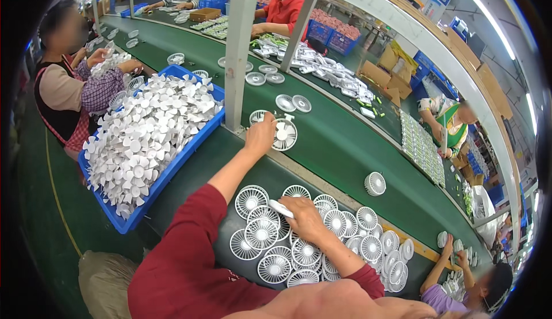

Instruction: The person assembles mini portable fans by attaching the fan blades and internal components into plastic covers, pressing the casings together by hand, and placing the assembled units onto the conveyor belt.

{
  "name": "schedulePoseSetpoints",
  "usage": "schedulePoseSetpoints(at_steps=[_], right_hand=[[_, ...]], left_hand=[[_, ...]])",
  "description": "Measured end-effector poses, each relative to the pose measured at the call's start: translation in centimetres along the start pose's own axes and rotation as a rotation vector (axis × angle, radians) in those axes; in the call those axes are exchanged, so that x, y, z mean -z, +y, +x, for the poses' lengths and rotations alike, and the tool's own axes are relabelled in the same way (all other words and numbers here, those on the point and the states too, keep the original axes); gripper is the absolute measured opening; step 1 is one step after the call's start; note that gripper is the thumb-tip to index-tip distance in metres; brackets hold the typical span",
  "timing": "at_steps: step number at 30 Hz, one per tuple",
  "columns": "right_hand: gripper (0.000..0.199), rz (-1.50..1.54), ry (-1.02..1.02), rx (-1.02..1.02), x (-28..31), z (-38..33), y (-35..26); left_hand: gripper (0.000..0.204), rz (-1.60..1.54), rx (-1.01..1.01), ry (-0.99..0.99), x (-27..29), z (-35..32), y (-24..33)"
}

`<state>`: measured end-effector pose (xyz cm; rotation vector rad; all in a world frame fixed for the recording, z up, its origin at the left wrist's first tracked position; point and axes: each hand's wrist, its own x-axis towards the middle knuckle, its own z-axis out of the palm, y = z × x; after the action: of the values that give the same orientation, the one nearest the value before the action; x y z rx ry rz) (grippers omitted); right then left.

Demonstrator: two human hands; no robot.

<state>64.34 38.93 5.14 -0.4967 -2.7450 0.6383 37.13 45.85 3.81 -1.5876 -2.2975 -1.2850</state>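
My left hand [260, 137] reaches to the near edge of the green conveyor belt. Its fingers are closed at the rim of a small white fan housing [284, 134] with blades showing inside. Another round white part [256, 116] lies partly hidden behind those fingers. Lower down, my right hand [305, 218] grips a white fan part [281, 208], seen nearly edge-on, so its front is hidden. Beneath and around this hand, many white fan grilles [261, 234] lie in an overlapping heap on the dark green worktop [227, 261].
A blue crate [127, 225] heaped with white fan blades [149, 129] stands at my left. A white post [234, 60] rises beside it. The belt [339, 146] carries loose grilles, including one single piece [375, 184]. Co-workers sit at left, across the belt and at lower right.
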Motion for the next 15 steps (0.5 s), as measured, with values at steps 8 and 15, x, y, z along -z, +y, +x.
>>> schedulePoseSetpoints(at_steps=[8, 15], right_hand=[[0.063, -0.011, 0.469, 0.011, 3.9, 6.5, -2.3], [0.07, -0.221, 0.386, 0.085, 2.5, 9.2, -2.7]], left_hand=[[0.026, -1.495, 0.487, 0.047, 0.1, -5.4, 0.3], [0.038, -1.927, 0.558, -0.243, 2.0, -6.7, 4.9]])
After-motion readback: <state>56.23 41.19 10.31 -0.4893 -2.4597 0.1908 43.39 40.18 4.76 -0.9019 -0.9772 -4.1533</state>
